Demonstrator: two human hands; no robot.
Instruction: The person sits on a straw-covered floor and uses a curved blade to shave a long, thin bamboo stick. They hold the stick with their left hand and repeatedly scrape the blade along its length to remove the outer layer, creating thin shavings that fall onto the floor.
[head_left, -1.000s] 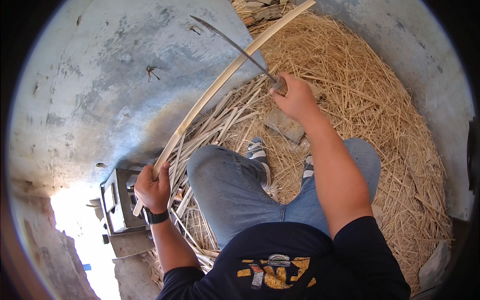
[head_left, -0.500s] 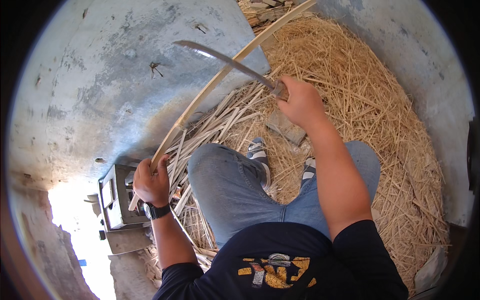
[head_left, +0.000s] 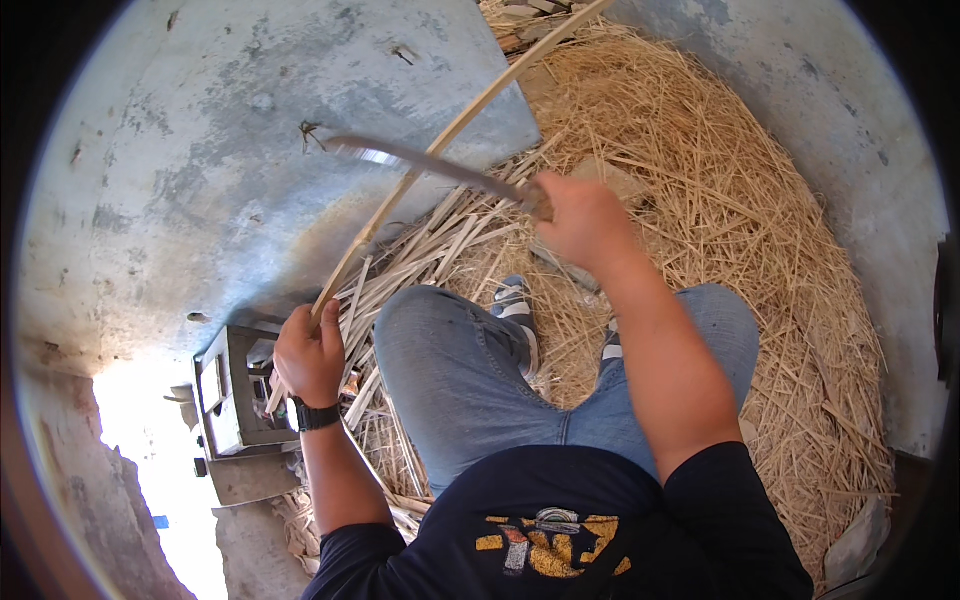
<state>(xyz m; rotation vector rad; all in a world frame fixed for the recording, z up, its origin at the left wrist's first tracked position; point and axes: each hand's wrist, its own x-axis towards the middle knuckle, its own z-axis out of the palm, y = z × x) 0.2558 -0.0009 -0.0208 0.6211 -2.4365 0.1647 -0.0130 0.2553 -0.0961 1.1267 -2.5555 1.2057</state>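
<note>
The left hand [head_left: 312, 352] grips the lower end of a long cane strip [head_left: 452, 128] that rises across the grey wall [head_left: 200, 180]. The right hand [head_left: 585, 222] is closed on a blade [head_left: 430, 165] crossing the strip above the straw [head_left: 720, 200].

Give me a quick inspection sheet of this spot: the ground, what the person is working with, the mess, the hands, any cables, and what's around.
Surface: grey concrete floor, worn and stained.
Job's things: long pale cane strip, bowed, running from the lower left to the top edge; blade lying across it, blurred.
Clutter: heap of straw-like shavings; bundle of split strips by the knees.
Hands: left hand grips the strip's lower end, wristwatch on it; right hand holds the blade's handle.
Cables: nothing seen.
Surroundings: small grey metal box frame at the left; bright sunlit patch beside it.
</note>
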